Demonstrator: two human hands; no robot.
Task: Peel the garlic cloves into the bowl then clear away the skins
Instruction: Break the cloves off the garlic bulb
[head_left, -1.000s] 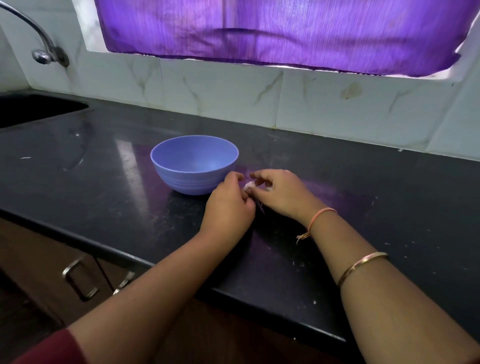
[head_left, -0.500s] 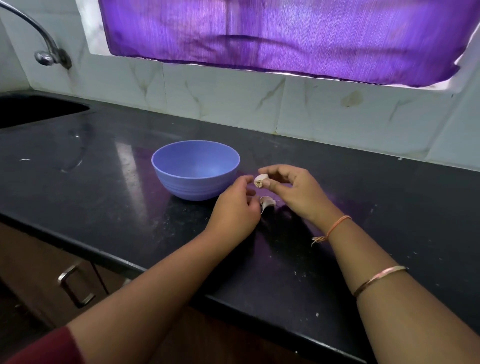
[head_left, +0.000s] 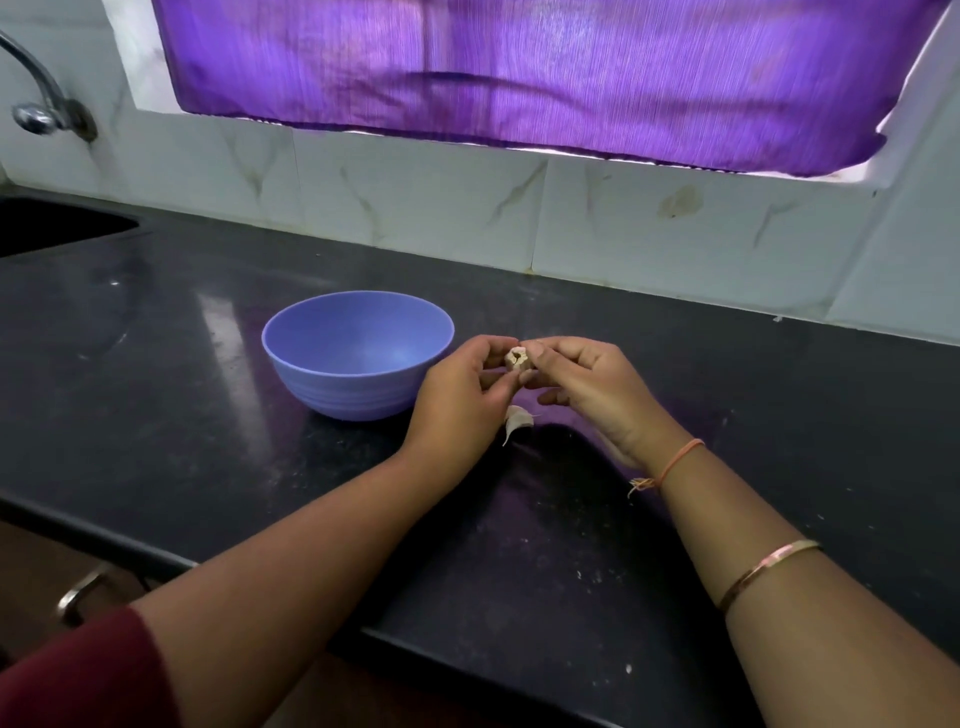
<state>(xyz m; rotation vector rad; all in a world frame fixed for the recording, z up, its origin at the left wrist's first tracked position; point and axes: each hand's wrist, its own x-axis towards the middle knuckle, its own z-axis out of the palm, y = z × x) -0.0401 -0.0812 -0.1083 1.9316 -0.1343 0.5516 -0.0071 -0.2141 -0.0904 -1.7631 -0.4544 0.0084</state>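
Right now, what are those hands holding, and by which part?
One garlic clove: the left hand pinches its left side and the right hand its right side, with its root end facing the camera.

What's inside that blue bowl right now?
Only bare blue inner wall shows inside the bowl; nothing lies there in view. Its near wall hides the lowest front part, so something small there could go unseen.
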